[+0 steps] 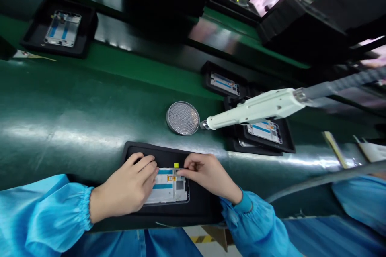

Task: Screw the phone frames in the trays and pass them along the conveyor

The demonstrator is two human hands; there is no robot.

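A phone frame (164, 192) with blue strips and an orange flex piece lies in a black tray (202, 204) at the front of the bench. My left hand (128, 184) rests over its left end, fingers bent together and gripping its edge. At the frame's upper right my right hand (208, 174) has thumb and forefinger pinched; anything between them is too small to make out. A yellow tab (176, 165) sticks up from the frame's top edge beside those fingertips.
Beyond the tray stands a round dish (183, 118) of small holes, with a pale green electric screwdriver (253, 108) at its right. More black trays (288, 144) hold phone frames at right and upper left. People in pink work behind; a blue sleeve (358, 200) shows at right.
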